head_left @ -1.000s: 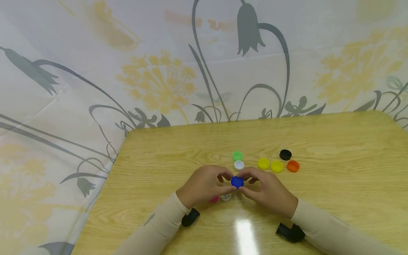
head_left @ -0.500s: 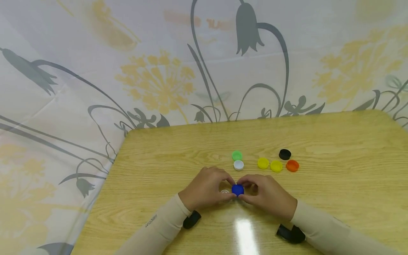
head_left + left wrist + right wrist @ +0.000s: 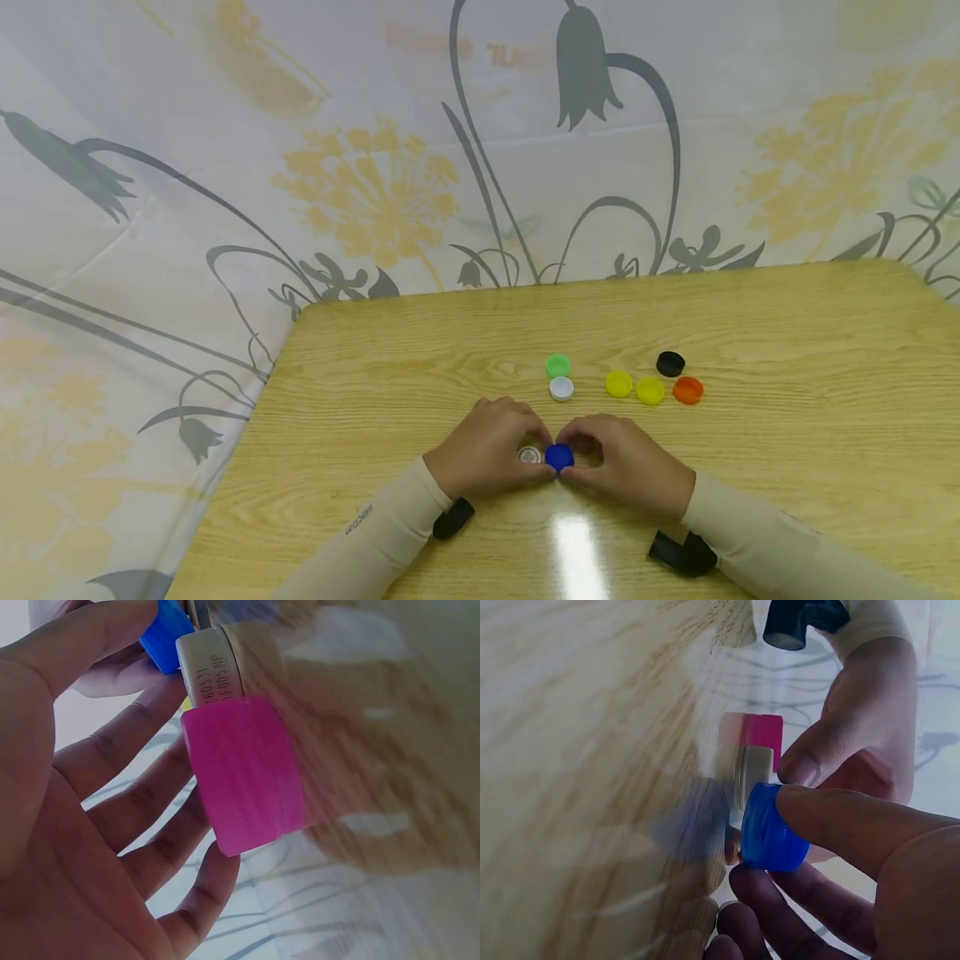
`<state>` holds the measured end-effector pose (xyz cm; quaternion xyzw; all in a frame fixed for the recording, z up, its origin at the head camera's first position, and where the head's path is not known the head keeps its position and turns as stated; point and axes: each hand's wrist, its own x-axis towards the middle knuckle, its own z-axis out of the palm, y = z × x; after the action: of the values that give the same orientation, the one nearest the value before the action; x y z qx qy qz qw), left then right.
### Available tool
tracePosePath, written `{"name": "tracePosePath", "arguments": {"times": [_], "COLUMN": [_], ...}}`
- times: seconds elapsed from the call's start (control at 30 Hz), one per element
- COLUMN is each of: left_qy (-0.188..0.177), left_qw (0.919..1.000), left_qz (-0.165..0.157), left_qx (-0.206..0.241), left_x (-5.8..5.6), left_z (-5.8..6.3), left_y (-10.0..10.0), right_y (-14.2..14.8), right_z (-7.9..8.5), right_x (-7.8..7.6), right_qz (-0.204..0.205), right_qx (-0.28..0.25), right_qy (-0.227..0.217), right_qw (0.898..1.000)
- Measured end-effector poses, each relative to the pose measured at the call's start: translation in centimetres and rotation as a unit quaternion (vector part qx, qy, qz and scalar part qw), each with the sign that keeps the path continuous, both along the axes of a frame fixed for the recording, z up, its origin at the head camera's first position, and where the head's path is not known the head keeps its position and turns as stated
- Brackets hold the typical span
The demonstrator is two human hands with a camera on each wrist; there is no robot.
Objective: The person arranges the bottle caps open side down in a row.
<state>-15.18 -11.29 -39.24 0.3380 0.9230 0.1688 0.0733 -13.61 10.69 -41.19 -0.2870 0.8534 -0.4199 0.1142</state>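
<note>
A blue bottle cap [image 3: 559, 457] is on the table top, between my two hands. My right hand [image 3: 630, 462] pinches it between thumb and fingers from the right. From the left, my left hand [image 3: 483, 450] holds the same cap with thumb and forefinger at its edge. Just left of the blue cap, within the curve of my left hand, lies a white cap [image 3: 529, 455] with print on its side. In the left wrist view a ribbed pink cap [image 3: 244, 776] stands beside the white one, near my left fingers; the left hand hides it from the head view.
Farther back lie a green cap [image 3: 557, 366], a second white cap [image 3: 561, 388], two yellow caps [image 3: 619, 384], a black cap [image 3: 671, 363] and an orange cap [image 3: 687, 390]. A patterned cloth [image 3: 420, 167] rises behind the wooden table [image 3: 390, 350].
Both hands have brought the blue cap toward the near side and down, next to the printed white cap. The pink cap has passed out of sight behind the left hand in the head view.
</note>
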Motion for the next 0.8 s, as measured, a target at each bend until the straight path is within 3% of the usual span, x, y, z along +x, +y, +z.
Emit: {"name": "tracePosePath", "arguments": {"times": [0.8], "left_qy": [0.022], "left_qw": [0.9996], "left_qz": [-0.004], "left_qx": [-0.015], "left_x": [0.15], "left_z": [-0.11], "left_y": [0.09], "right_y": [-0.02], "right_z": [-0.25], "right_x": [-0.35], "right_qz": [0.019], "right_qx": [-0.006], "right_qy": [0.001], "right_qw": [1.000]}}
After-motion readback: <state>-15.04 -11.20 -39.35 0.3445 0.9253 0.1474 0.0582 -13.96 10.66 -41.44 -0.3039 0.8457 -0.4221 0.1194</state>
